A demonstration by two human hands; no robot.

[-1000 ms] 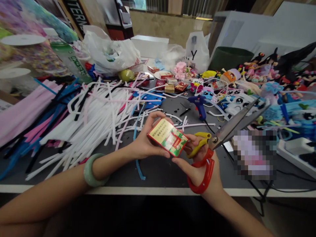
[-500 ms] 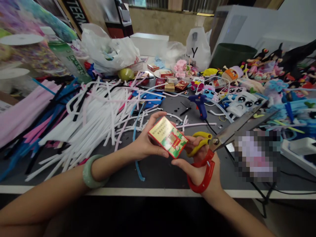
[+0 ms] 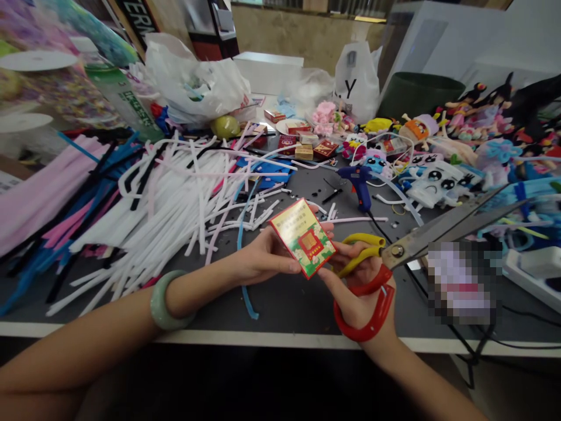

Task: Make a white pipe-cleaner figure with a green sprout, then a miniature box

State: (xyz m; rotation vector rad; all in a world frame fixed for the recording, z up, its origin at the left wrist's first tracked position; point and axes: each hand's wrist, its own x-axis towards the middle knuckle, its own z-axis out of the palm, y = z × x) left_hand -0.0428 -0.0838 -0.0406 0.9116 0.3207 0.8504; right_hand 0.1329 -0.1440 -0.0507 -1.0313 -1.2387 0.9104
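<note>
Dark grey worktop, cluttered. One red-and-green printed box pinched in left hand; one pair of red-and-yellow-handled scissors gripped by right hand.

bare dark table strip near the front edge; white stick pile left, blurred patch right

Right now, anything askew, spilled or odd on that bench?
Yes. White pipe cleaners lie strewn in a loose heap across the table, cut bits scattered toward the blue glue gun. The right hand grips large scissors while also pinching the red box held by the left hand.
</note>
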